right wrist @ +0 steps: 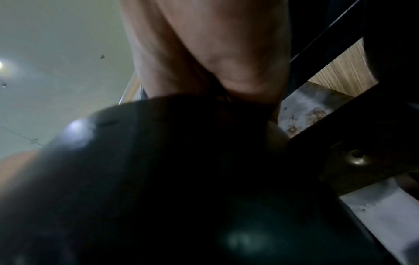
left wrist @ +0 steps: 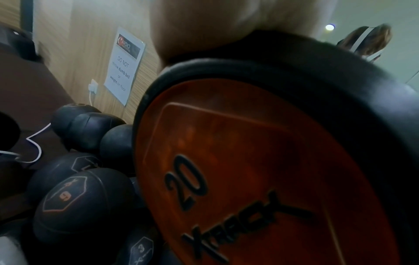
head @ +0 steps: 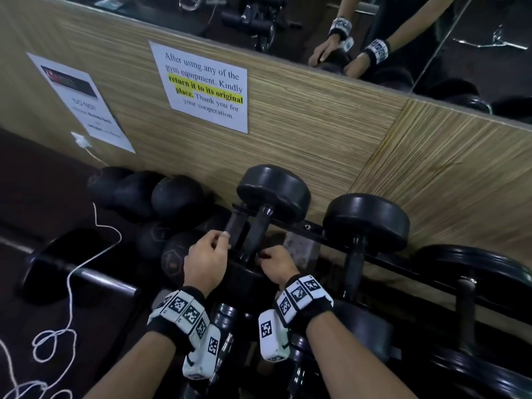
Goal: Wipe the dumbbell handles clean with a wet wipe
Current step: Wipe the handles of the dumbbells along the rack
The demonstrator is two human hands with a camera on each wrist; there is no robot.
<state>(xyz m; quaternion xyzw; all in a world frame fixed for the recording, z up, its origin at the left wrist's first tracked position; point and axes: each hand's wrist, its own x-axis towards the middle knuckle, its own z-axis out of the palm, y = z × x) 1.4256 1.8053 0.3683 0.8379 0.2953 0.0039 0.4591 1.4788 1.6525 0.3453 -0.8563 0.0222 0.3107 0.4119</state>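
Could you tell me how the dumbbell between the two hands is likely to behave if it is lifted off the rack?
The dumbbell is probably heavy for its size: its end cap reads 20. Its round ends could roll once off the rack, so it likely needs a level setdown. The left hand and right hand sit at its near end; their grip is unclear.

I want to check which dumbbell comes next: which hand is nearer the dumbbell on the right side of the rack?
Right. The right hand sits beside the middle dumbbell, just left of the right-side dumbbell. The left hand is further left, beyond the middle handle.
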